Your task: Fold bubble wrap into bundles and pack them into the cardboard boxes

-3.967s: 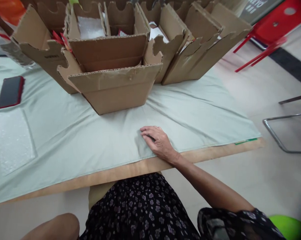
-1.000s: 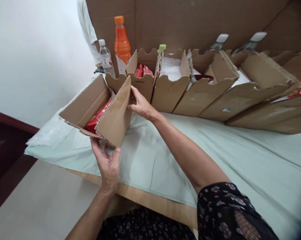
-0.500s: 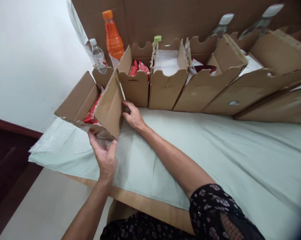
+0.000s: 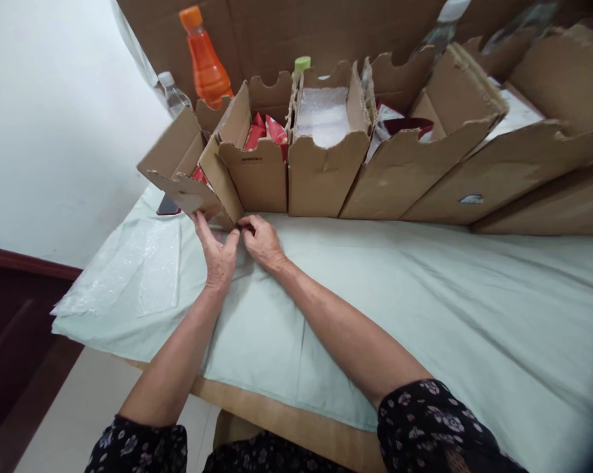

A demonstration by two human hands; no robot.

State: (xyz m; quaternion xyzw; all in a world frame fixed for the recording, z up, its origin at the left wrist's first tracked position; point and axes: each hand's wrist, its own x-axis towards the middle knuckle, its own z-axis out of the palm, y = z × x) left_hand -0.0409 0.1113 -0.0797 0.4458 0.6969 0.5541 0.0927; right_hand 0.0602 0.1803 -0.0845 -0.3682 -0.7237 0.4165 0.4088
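At the left end of a row of cardboard boxes, a box [image 4: 185,190] with a red packet [image 4: 200,175] inside stands slightly turned. My left hand [image 4: 218,257] is at its lower front, fingers against the cardboard and thumb near the front corner. My right hand [image 4: 261,241] touches the bottom right corner of the same box, its fingertips bent in close to my left thumb. Immediately right is a box [image 4: 257,180] holding red packets [image 4: 266,133].
More boxes [image 4: 320,177] extend rightward. An orange bottle [image 4: 208,69] and a clear bottle [image 4: 174,97] stand behind. Bubble wrap [image 4: 158,276] and a dark flat object [image 4: 168,205] lie left on the green cloth [image 4: 345,355].
The left-end box has moved back and against its neighbour, with my left hand on it. My right hand has shifted down to its bottom corner. The dark flat object has come into view.
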